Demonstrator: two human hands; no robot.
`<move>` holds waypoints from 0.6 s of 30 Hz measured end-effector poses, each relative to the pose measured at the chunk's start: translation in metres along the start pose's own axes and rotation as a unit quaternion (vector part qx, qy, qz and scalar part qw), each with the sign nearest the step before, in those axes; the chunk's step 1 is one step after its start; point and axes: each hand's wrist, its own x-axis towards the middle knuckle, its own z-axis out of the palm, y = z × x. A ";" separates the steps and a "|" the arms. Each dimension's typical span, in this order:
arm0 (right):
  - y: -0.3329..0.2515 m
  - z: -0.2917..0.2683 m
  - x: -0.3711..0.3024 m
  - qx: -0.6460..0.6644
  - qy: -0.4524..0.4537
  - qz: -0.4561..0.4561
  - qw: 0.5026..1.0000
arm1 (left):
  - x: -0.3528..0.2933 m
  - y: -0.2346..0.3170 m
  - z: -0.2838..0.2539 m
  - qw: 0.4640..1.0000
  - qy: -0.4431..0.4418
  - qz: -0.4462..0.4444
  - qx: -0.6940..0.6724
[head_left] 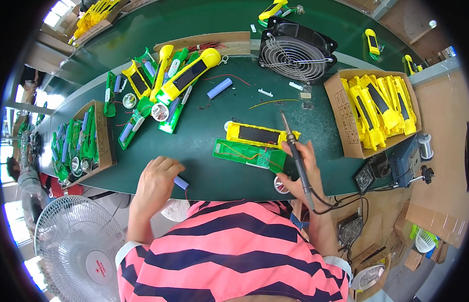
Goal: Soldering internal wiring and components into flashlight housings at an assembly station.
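Note:
My right hand (306,168) is closed around a soldering iron (299,165), its metal tip pointing away over the bench. The fingers of that hand also reach the right end of a green plastic housing (234,151) with a small circuit board and wires inside. Just beyond it lies a yellow frame (254,134) with a dark panel. A round reflector (281,185) sits under my right hand by the bench edge. My left hand (160,177) is curled over a blue cylindrical battery cell (181,182), whose end sticks out beside the fingers; the exact hold is partly hidden.
Yellow and green lamp parts (189,75) are piled at the far left. A carton (108,136) of green housings stands left, a carton (340,118) of yellow frames right. Behind is a black fan (295,50). Another battery cell (219,88) and a solder spool (425,146) are in view.

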 end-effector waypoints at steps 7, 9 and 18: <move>0.000 -0.002 0.009 -0.027 -0.003 -0.024 0.999 | -0.019 -0.016 0.038 0.998 0.037 0.034 0.039; 0.000 -0.001 0.006 -0.026 0.013 -0.026 0.999 | -0.003 -0.009 0.039 0.995 0.091 0.033 -0.022; 0.001 0.004 0.002 0.018 0.003 -0.001 1.000 | 0.078 0.041 0.050 0.987 0.038 0.147 -0.049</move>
